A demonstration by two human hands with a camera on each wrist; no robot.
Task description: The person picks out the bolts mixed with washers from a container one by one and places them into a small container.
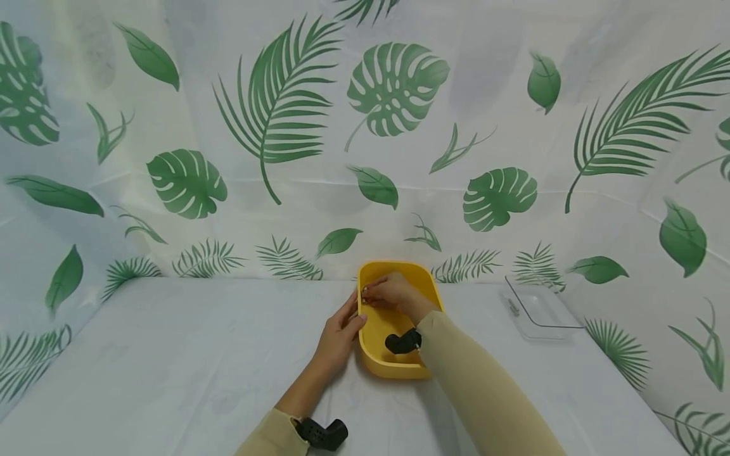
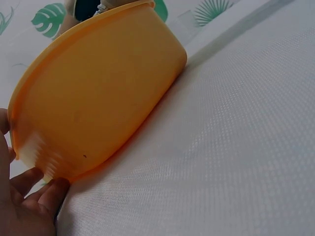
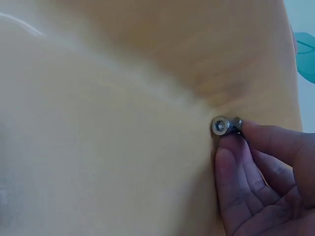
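Observation:
A deep yellow plastic bin (image 1: 396,373) with rounded corners stands on the white-covered table. My left hand (image 1: 336,335) holds its left wall, thumb at the rim; in the left wrist view the fingers (image 2: 30,181) touch the wall's outside, low down. My right hand (image 1: 396,294) reaches inside, by the far left part. Seen from the right wrist, its thumb and fingers pinch a small metal hex socket bolt (image 3: 220,126), the socketed head facing the camera. Another small rounded metal end (image 3: 238,122) shows beside it; whether it is a separate piece I cannot tell.
A clear plastic container (image 1: 538,313) stands on the right of the white cloth-covered table (image 1: 171,361), with a small greyish item (image 1: 513,308) at its left side. Behind hangs a white curtain (image 1: 308,215) printed with green leaves.

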